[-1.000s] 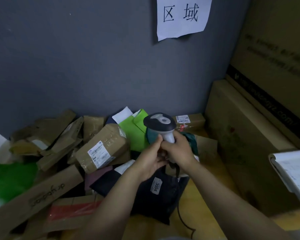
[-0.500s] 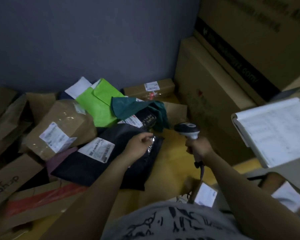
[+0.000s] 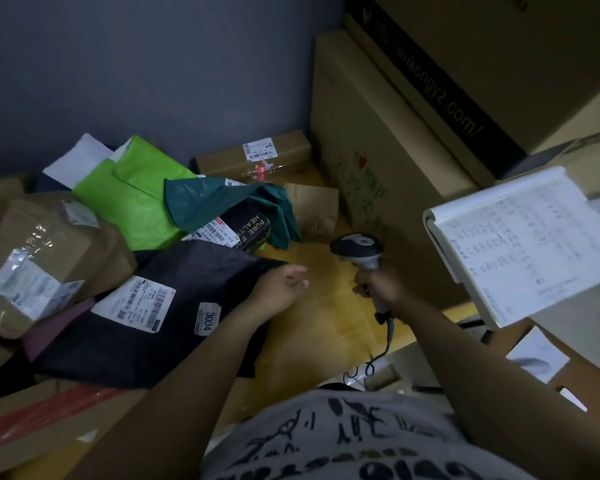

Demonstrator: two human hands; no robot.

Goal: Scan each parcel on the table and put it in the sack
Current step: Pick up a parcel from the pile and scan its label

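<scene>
1. To my judgement, the step in hand is the scan of the black plastic mailer bag (image 3: 191,271). It lies flat on the yellow-brown counter (image 3: 323,313), directly in front of the person and partly on top of other parcels. Its white shipping label (image 3: 134,303) faces up, and a small sticker reading "3004" (image 3: 207,318) is just beside it.

2. To do this well, the grey-and-white handheld barcode scanner (image 3: 357,245) should be turned to the left and tilted down until its window looks at the barcodes of this label. At this moment it stands to the right of the bag, not above the label.

3. The plastic looks soft and a little shiny. It would help to press the bag flat near the label and to aim slightly from the side, so that no glare covers the bars.

4. Another label shows on the dark box (image 3: 243,230) under the teal plastic bag (image 3: 222,199), near the black bag. The beam should stay away from it, otherwise the wrong parcel may be read.

5. The left hand (image 3: 279,287) is over the right corner of the black bag. Its fingers are relaxed and loosely spread, and it holds nothing. I cannot tell if the palm really touches the plastic.

6. The right hand (image 3: 383,284) is closed firmly around the handle of the scanner, head upward, and the cable hangs down toward the body. The two hands are apart.

7. The sack is not in view.
</scene>
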